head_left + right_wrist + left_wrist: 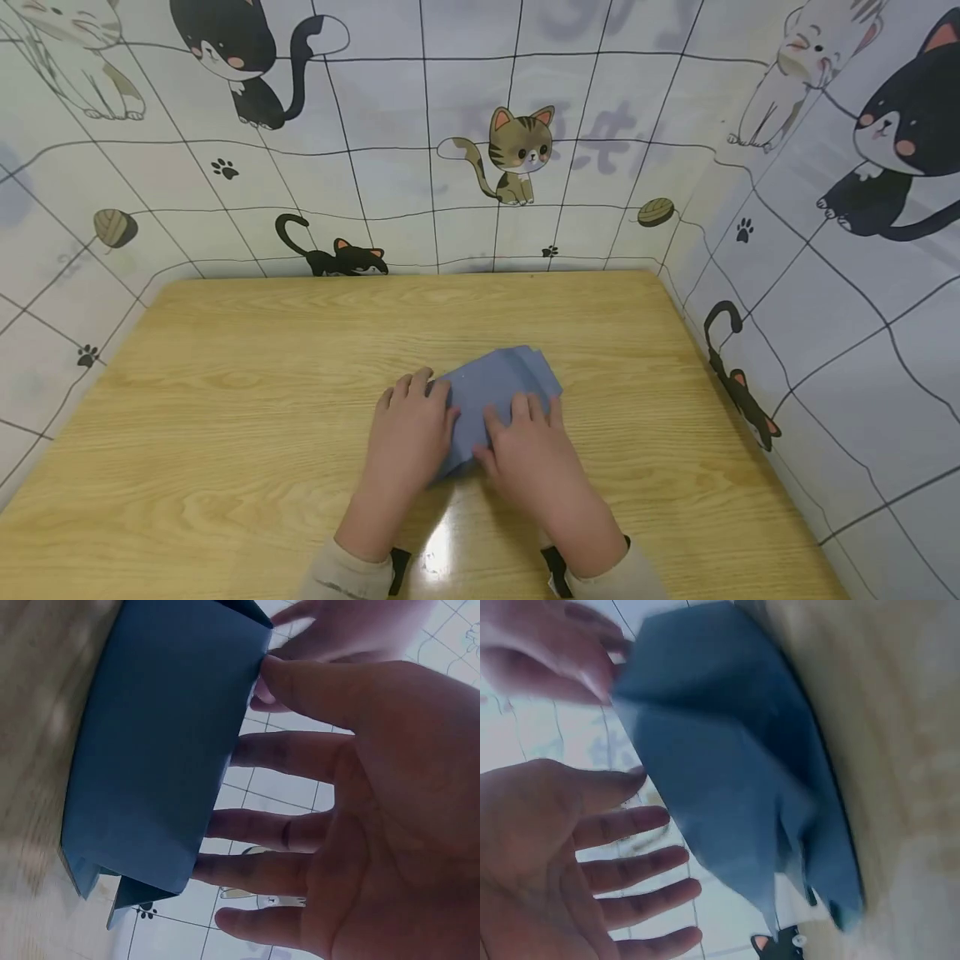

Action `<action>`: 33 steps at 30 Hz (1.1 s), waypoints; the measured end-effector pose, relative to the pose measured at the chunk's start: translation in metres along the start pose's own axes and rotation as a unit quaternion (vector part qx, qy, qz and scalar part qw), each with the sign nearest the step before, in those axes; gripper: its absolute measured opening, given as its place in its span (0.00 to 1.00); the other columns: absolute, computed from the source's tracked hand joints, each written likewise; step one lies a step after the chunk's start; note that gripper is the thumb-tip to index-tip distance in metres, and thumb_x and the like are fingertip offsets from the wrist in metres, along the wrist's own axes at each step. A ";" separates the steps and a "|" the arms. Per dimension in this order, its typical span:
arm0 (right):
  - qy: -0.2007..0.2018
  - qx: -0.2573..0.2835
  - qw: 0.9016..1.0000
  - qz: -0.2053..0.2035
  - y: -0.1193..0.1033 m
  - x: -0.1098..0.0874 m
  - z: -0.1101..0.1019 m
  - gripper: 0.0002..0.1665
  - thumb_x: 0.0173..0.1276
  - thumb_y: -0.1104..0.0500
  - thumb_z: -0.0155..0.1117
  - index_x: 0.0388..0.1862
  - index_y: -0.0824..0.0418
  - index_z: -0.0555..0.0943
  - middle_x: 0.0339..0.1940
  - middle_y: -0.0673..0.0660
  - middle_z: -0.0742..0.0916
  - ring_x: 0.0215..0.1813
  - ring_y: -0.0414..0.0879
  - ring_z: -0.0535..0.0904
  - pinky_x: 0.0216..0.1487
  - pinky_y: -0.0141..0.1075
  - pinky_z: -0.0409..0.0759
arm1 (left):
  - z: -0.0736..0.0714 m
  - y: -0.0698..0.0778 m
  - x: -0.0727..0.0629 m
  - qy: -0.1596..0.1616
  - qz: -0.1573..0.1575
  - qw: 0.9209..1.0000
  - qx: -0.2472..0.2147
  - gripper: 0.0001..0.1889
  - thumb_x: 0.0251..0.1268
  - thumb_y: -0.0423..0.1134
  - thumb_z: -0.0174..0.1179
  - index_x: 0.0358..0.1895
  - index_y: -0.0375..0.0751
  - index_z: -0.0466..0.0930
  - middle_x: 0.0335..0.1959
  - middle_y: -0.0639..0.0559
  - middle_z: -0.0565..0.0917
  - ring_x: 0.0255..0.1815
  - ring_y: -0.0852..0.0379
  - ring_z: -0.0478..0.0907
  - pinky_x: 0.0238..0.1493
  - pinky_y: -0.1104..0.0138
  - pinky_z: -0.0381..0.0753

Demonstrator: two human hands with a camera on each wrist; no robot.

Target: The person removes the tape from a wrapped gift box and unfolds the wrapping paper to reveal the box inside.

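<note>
A folded piece of blue paper (491, 383) lies on the wooden table, its layers standing slightly apart at one end, as the left wrist view shows. On its left side rests my left hand (412, 421), and my right hand (534, 458) lies over its near right part. In the left wrist view, the left hand (547, 862) has its fingers extended and spread, with fingertips at the edge of the blue paper (705, 772). The right hand (390, 817) likewise touches the blue paper (165, 742) with straight fingers, its thumb tip at a corner.
The wooden table (247, 375) reaches back to a white wall covering (390, 183) printed with grid lines and cartoon cats. More of this covering rises at the left and right edges. Light glares off the tabletop between the wrists.
</note>
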State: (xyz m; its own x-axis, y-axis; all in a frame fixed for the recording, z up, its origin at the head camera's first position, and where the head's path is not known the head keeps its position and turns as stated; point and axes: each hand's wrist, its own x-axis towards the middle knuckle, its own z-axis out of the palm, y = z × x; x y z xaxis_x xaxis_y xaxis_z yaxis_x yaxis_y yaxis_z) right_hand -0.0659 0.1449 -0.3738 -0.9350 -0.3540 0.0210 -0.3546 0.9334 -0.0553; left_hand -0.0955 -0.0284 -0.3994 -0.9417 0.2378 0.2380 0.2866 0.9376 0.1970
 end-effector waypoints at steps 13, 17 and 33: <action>-0.045 0.038 0.998 0.021 0.006 0.001 -0.010 0.31 0.80 0.41 0.63 0.74 0.55 0.80 0.76 0.65 0.78 0.74 0.68 0.76 0.72 0.65 0.77 | -0.003 0.004 -0.021 -0.063 0.037 0.997 -0.027 0.28 0.81 0.54 0.59 0.72 0.39 0.78 0.79 0.36 0.72 0.80 0.35 0.71 0.73 0.31 0.72; -0.042 0.068 0.997 0.026 0.024 0.013 -0.005 0.32 0.81 0.44 0.63 0.75 0.58 0.78 0.81 0.66 0.74 0.82 0.65 0.70 0.76 0.71 0.69 | -0.001 0.002 -0.018 -0.081 0.034 0.995 -0.048 0.29 0.82 0.53 0.57 0.74 0.38 0.76 0.81 0.35 0.69 0.82 0.36 0.68 0.74 0.30 0.71; -0.097 0.059 0.993 0.015 0.023 0.035 -0.002 0.36 0.81 0.41 0.61 0.74 0.67 0.78 0.87 0.64 0.66 0.89 0.57 0.58 0.80 0.73 0.60 | 0.001 -0.021 0.010 -0.034 0.097 0.994 -0.039 0.13 0.79 0.47 0.64 0.57 0.51 0.90 0.67 0.44 0.85 0.71 0.39 0.80 0.65 0.37 0.82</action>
State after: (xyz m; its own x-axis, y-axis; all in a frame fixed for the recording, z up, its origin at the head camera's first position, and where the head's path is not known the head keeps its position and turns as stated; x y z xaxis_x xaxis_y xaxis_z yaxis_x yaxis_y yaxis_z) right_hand -0.1069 0.1541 -0.3720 -0.9234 -0.3421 -0.1742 -0.3141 0.9342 -0.1692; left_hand -0.1111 -0.0455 -0.4019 -0.8764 0.4314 0.2139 0.4741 0.8507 0.2269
